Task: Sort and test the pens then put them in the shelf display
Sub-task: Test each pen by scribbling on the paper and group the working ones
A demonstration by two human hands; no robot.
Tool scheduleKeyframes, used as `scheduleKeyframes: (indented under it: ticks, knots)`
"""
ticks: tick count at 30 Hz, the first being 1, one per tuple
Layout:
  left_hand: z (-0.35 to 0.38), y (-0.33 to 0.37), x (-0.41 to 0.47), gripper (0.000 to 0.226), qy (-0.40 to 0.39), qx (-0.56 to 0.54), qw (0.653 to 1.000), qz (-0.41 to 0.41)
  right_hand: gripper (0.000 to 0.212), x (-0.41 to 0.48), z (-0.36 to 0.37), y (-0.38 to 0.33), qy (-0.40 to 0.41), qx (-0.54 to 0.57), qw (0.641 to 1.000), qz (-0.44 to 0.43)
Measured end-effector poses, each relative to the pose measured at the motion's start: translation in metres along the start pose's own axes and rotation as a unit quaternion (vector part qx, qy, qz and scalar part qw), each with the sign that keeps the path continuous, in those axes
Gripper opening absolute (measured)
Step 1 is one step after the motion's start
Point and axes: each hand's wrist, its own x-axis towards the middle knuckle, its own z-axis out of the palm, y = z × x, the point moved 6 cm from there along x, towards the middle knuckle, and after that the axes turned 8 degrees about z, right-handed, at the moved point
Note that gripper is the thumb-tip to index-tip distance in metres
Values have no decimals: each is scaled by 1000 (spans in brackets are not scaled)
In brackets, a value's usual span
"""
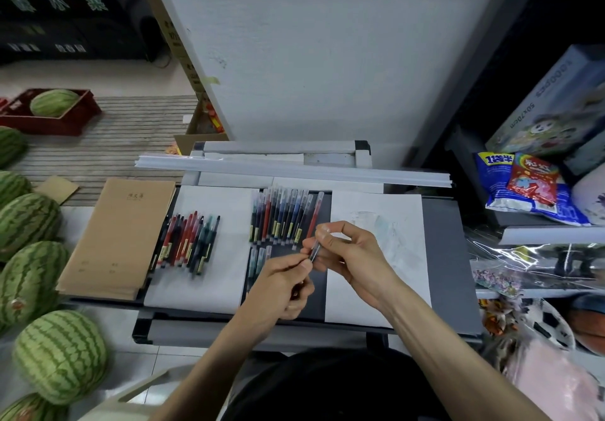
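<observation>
A shop corner: a grey counter [445,257] against a white panel, with striped watermelons [60,355] on the floor. The row of pens [284,217] lies side by side at the middle of the counter. Left of the row sits a loose heap of pens [186,244], and further left a stack of brown notebooks [121,237]. Right of the row lies a faintly marked white sheet [393,224].

Just in front of the row, the held pen [315,252] hangs above the counter between both hands. The right hand [347,253] pinches its clear capped end between thumb and forefinger. The left hand [281,286] is curled round the barrel.

The pen is a slim, straight plastic stick, smooth and probably a little slippery. It looks light and stiff, so a fingertip pinch should do. Holding the barrel firmly and pulling the cap straight along its axis seems the safest grip.
</observation>
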Motion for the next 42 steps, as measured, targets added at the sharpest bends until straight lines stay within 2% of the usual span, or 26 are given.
scheduleKeyframes:
  ticks: [2,4,6,7,9,11,12,14,18,24,26,30,36,39,42]
  knots:
    - [-4,-5,4,24,20,135,990,43,20,6,-8,4,12,-55,998,3]
    - [-11,-12,12,21,34,328,940,90,16,12,-21,8,48,-151,987,0]
    - [-20,-24,18,21,44,430,897,91,16,17,-42,14,102,-311,945,5]
    - [-27,-31,20,23,56,450,888,78,19,19,-54,16,132,-403,905,8]
    - [-40,-42,23,26,83,482,871,45,27,18,-81,16,205,-581,788,17]
    - [-52,-50,27,21,97,511,854,22,29,12,-105,14,259,-688,677,32]
    - [-56,-51,30,17,102,522,846,11,29,10,-115,13,272,-711,647,41]
    - [-62,-52,35,10,113,531,840,-6,29,7,-130,13,283,-728,622,57]
    - [-64,-49,46,8,128,541,831,-9,24,8,-148,22,285,-738,609,63]
    - [-63,-55,50,12,136,565,814,-15,15,11,-151,23,299,-730,613,51]
    - [-66,-58,50,11,142,562,815,-15,16,12,-151,23,298,-716,630,44]
    - [-73,-62,52,8,154,563,812,-13,19,13,-141,23,281,-653,703,22]
    - [-89,-54,55,8,178,553,814,13,9,17,-108,19,213,-482,850,2]
    - [-112,-40,56,8,232,517,823,39,9,18,-92,11,198,-431,880,-16]
    - [-147,-28,60,15,289,482,826,27,11,18,-77,9,164,-371,914,-17]
